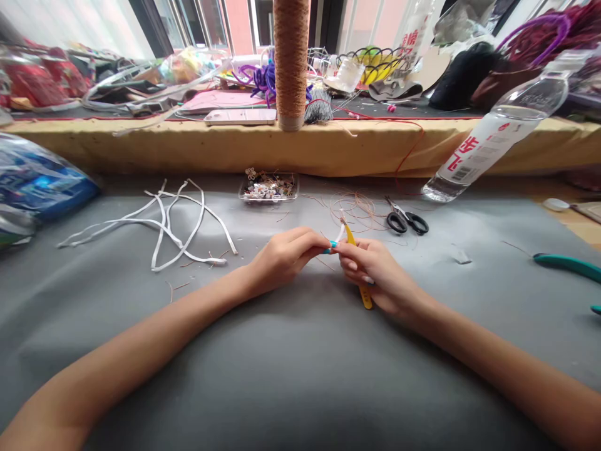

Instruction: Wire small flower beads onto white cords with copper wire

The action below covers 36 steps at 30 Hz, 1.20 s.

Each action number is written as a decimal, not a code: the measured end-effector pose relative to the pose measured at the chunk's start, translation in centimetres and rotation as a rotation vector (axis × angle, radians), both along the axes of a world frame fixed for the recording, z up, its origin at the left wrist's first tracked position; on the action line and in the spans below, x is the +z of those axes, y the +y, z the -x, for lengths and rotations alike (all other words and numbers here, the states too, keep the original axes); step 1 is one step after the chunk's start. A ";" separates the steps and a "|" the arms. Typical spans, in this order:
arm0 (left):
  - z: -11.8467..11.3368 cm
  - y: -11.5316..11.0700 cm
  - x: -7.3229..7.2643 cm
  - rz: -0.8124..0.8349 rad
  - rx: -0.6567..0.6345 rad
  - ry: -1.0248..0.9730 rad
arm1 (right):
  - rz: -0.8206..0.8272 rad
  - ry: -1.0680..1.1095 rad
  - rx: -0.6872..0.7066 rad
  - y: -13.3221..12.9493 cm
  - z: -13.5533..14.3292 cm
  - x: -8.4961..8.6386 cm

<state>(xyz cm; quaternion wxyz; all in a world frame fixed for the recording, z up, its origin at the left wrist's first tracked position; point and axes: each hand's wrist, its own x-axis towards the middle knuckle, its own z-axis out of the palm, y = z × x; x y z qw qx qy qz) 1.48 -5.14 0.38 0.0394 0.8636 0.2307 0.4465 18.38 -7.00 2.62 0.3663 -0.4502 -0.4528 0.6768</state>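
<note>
My left hand [292, 254] is closed in a pinch, its fingertips meeting those of my right hand [375, 269] above the middle of the mat. Turquoise shows at the left fingertips; whether it is nails or a small piece, I cannot tell. What the left fingers pinch is hidden. In my closed right hand are slim yellow tweezers [365, 297], tilted, with their tips upward and away from me. A short white strip [340, 232] sticks up beside the tips, its lower end hidden by fingers. Thin copper-coloured wire [359, 207] lies in loose loops just beyond.
Black-handled scissors [406, 222] lie right of the wire. Behind my left hand stands a clear box of beads [269, 188]. White cords [162, 228] spread at left. A tilted water bottle [488, 138] and green-handled pliers [568, 265] are at right. A cluttered ledge [197, 141] runs behind.
</note>
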 end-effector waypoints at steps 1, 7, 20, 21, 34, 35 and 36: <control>0.0 0.0 0.0 -0.012 0.003 0.007 | 0.012 0.008 0.002 0.0 0.0 0.0; -0.1 0.0 0.0 -0.057 0.000 0.034 | 0.043 0.014 0.015 0.2 -0.1 0.2; 0.1 0.0 -0.3 -0.039 -0.050 0.039 | 0.037 -0.001 0.036 0.1 -0.1 0.3; 0.1 0.0 -0.3 -0.026 -0.046 0.034 | 0.034 -0.002 0.043 0.0 0.0 0.2; -0.1 -0.1 0.0 0.024 0.000 -0.017 | 0.059 -0.067 0.063 0.2 -0.2 -0.1; 0.0 -0.1 0.0 0.019 0.011 -0.023 | 0.059 -0.071 0.065 0.2 -0.2 -0.1; 0.0 -0.1 0.1 0.000 0.016 -0.025 | 0.060 -0.073 0.067 0.2 -0.2 0.0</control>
